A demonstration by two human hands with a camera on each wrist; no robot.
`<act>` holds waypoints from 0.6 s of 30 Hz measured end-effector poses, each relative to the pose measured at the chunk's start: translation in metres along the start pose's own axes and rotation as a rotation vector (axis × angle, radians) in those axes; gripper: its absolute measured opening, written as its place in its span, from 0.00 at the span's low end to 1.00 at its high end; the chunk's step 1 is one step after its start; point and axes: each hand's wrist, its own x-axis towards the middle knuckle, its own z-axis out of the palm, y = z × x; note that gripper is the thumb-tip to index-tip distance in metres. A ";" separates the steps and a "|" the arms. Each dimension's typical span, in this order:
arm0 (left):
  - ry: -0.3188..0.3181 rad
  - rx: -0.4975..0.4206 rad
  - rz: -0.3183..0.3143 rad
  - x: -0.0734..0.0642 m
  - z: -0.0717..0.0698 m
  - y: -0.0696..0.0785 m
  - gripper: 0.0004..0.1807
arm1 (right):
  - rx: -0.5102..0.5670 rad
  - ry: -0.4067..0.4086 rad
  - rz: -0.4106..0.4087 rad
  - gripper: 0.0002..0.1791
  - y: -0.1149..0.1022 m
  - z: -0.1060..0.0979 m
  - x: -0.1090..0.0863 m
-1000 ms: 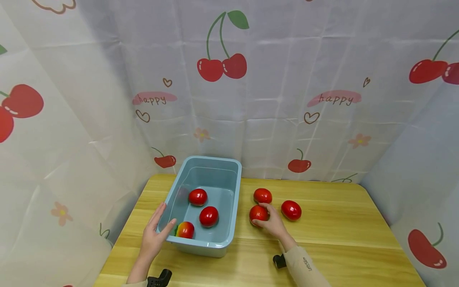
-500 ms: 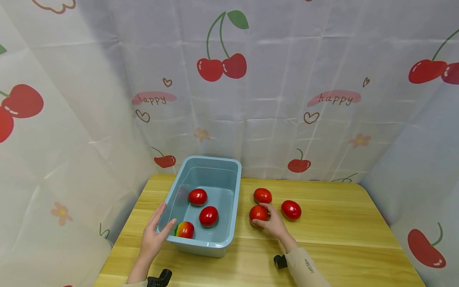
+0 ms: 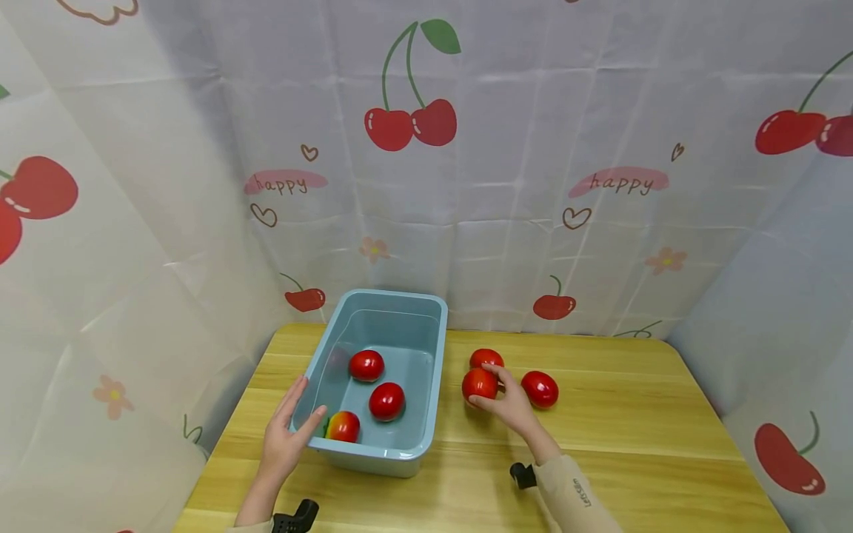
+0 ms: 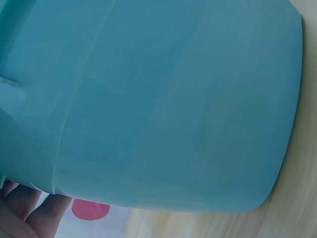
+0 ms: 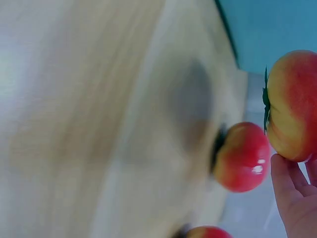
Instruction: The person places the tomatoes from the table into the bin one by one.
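My right hand [image 3: 516,407] holds a red tomato [image 3: 478,386] between thumb and fingers. In the right wrist view this tomato [image 5: 297,106] shows a yellow top and green leaves, raised over the table. Partly hidden behind it is a second tomato [image 3: 486,358]; a third tomato [image 3: 540,389] lies just to the right. My left hand [image 3: 283,440] rests at the near left corner of a light blue plastic bin [image 3: 436,385], fingers along the outer side and thumb at the front rim. In the left wrist view, fingers [image 4: 47,213] touch the bin wall [image 4: 163,124].
Inside the bin lie two red tomatoes, one farther back [image 3: 366,366] and one nearer the middle [image 3: 386,401], plus a yellow-and-red tomato [image 3: 343,427] in the near left corner. The wooden table [image 3: 620,444] ends at a cherry-print curtain [image 3: 493,222] behind and at both sides.
My right hand has raised the tomato off the table, and it now overlaps the one behind it more. My left hand and the bin stay where they were.
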 end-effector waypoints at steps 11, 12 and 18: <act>0.003 0.001 0.003 0.000 0.000 0.000 0.36 | 0.000 -0.013 -0.067 0.37 -0.039 -0.006 -0.003; 0.003 0.001 0.003 0.000 0.000 0.000 0.36 | -0.003 -0.014 -0.079 0.36 -0.046 -0.007 -0.005; 0.002 0.003 0.007 -0.001 -0.001 0.001 0.36 | -0.015 -0.025 -0.116 0.35 -0.087 -0.014 -0.020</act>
